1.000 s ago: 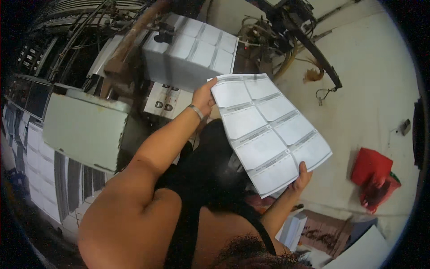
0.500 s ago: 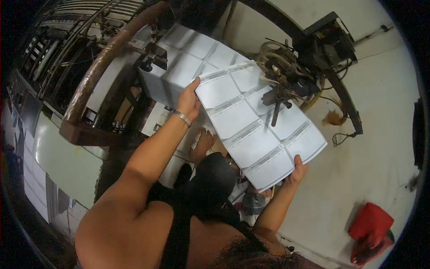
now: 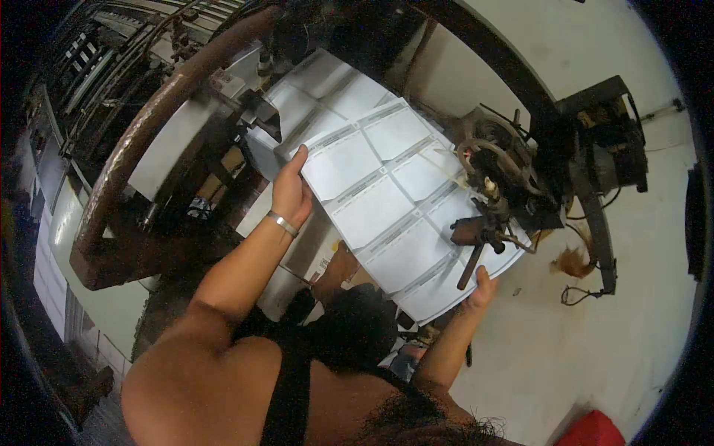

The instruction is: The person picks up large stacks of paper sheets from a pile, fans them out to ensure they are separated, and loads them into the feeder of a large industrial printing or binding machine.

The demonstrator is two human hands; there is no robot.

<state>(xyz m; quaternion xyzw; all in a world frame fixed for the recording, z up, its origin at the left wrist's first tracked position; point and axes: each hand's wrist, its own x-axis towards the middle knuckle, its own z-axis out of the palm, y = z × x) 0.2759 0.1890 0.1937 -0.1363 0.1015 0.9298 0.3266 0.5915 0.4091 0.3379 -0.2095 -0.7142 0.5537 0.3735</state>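
Observation:
Between my two hands is a wide, thin stack of printed paper sheets (image 3: 368, 212), white with a grid of boxes and grey header bands. My left hand (image 3: 291, 195), with a metal band on its wrist, grips the stack's left edge, thumb on top. At the near right corner my right hand (image 3: 478, 291) pinches the sheets, thumb up; its other fingers are hidden beneath. A taller pile of the same paper (image 3: 316, 93) stands beyond, partly covered by the held sheets. A dark metal fitting with a short rod (image 3: 472, 238) hangs over the right part of the held sheets.
A thick worn metal bar (image 3: 141, 141) curves along the machine on the left. Another dark arched bar (image 3: 513, 52) crosses the upper right, bearing hoses and fittings. A red cloth-like thing (image 3: 591, 431) lies at the lower right. A dark clamp-like part (image 3: 260, 115) borders the pile.
My hands and the held sheets have shifted slightly left in view, and the sheets now overlap more of the pile. The whole view has also moved; the red thing sits lower.

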